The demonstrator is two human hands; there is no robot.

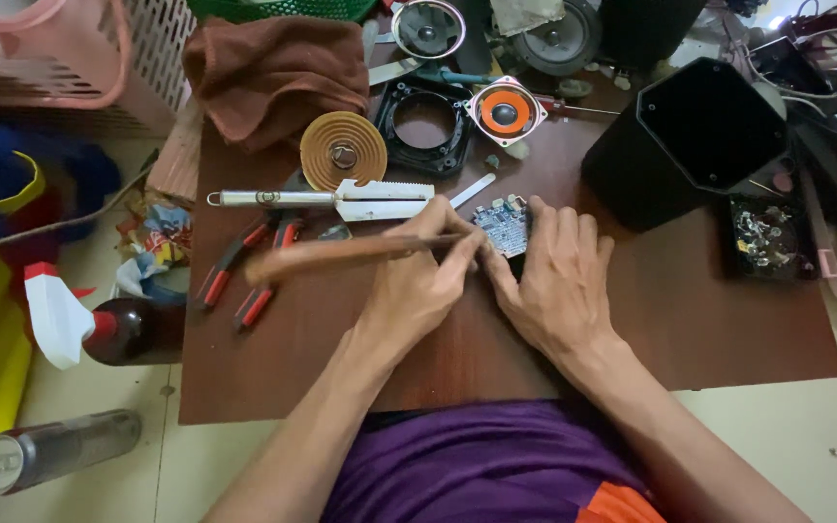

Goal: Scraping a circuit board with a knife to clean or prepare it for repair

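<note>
Head view: left hand (418,281) pinches a thin brown-handled tool (341,255), shaft lying out to its left and blurred, tip end at the small blue circuit board (503,225). Right hand (554,276) lies flat, fingers closed against the board's right edge and pinning it to the brown worktop (690,320); nothing is grasped in that hand. Board sits between both hands' fingertips, just beyond them. To do this well, I'd judge: keep the right hand's pressure steady so the board can't skate, brace the left wrist on the worktop, work the tip lightly, keep fingers off the components. Containers: black tray (765,237) well right of the right hand holds small metal bits, too small to tell what kind. Black speaker housing (685,136) beyond the right hand, open face, inside looks dark and bare. Pink basket (60,58) far beyond-left of the left hand, contents not visible. Red-handled pliers (244,271) just left of the left hand.
</note>
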